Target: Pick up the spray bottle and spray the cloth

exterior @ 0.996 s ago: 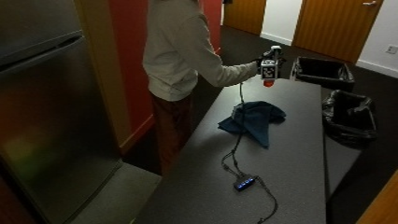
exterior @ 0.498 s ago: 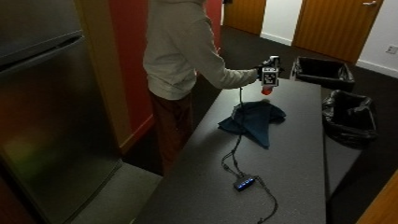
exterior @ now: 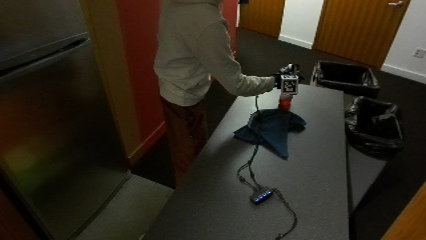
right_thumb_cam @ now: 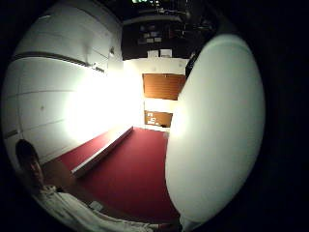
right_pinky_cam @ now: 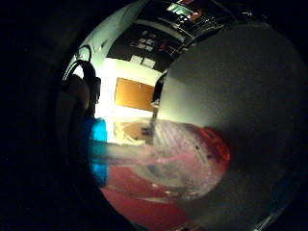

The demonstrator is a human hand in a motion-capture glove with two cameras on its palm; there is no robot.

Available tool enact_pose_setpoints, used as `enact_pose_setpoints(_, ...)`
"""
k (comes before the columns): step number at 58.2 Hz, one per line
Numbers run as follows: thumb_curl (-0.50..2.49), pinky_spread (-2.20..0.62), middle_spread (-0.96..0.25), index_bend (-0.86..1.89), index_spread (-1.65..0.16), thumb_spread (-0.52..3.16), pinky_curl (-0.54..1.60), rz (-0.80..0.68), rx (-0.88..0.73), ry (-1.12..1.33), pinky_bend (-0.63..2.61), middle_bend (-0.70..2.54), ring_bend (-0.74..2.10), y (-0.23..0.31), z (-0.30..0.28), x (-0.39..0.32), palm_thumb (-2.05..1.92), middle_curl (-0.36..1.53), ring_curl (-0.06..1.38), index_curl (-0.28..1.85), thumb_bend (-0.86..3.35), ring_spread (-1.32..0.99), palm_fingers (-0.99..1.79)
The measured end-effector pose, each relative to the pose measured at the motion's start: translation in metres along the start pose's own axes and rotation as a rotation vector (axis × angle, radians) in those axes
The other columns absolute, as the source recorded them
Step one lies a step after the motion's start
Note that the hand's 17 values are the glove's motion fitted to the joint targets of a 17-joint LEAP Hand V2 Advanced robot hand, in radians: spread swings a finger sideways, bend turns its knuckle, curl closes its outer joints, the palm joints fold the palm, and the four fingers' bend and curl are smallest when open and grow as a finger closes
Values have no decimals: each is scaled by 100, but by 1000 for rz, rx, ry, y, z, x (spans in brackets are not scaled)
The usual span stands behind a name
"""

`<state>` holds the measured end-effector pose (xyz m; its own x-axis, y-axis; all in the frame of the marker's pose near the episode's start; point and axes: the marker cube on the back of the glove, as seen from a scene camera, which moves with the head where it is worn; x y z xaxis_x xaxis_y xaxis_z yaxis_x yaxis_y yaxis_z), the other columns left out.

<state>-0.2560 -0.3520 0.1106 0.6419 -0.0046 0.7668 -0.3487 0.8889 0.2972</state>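
**A:** So where's the spray bottle (exterior: 285, 101) in this one? We're looking at the outside view and it's kinda small.

**B:** We've got it up off the gray table (exterior: 313, 165), held in the gloved right hand (exterior: 286, 81) at the far end. You can see the orange-red lower part of the bottle poking out under the hand, and it hangs right over the far edge of the dark blue cloth (exterior: 271, 130). Can't tell if the bottle's bottom touches the cloth or just hovers above it.

**A:** And the fingers?

**B:** Wrapped around the bottle's upper part, as far as we can make out. The little finger side palm view backs that up: the clear, pinkish bottle body fills a lot of it, so it's sitting right against the palm, with a blue part next to it.

**A:** The cloth itself?

**B:** Crumpled in a heap on the table, one corner trailing toward the near end. Beyond the table's far side we see two black bins (exterior: 346, 78) on the floor. There's also a small box with blue lights (exterior: 261, 195) lying on the table near us, well apart from the cloth.
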Motion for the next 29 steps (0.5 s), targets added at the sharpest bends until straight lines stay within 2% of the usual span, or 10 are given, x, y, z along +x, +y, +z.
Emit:
enact_pose_setpoints(5,69,-25,-18,11,-22,35,39,-48,-107,-212,41,39,55,12,-6,-34,103,50,45,42,-4,-21,113)
enact_pose_setpoints(7,69,-24,-18,11,-23,38,39,-63,-135,-184,41,37,54,15,-6,-31,102,49,45,41,-4,-21,110)
enact_pose_setpoints(11,66,-19,-19,8,-24,52,39,-81,-12,-131,40,32,48,-2,15,-26,97,48,43,39,-5,-20,89)
enact_pose_setpoints(14,63,-13,-19,6,-25,60,41,-77,69,-175,41,30,45,-12,-1,-31,91,48,45,38,-6,-17,68)
enact_pose_setpoints(16,61,-9,-17,1,-26,65,41,-83,15,-195,44,26,43,-4,-4,-35,85,46,43,34,-8,-16,53)
enact_pose_setpoints(18,59,-6,-16,2,-27,69,41,-101,-106,-205,46,21,42,14,1,-39,82,45,43,32,-7,-14,42)
enact_pose_setpoints(21,57,-1,-15,4,-28,74,40,-138,-240,-208,48,20,42,33,-16,-39,79,44,41,29,-6,-12,39)
enact_pose_setpoints(26,53,4,-12,8,-30,79,39,-173,-249,-235,52,17,40,36,-30,-47,74,41,38,26,-5,-9,32)
enact_pose_setpoints(29,52,6,-10,10,-31,81,39,-171,-180,-217,53,17,40,27,-36,-47,73,40,37,25,-4,-8,29)
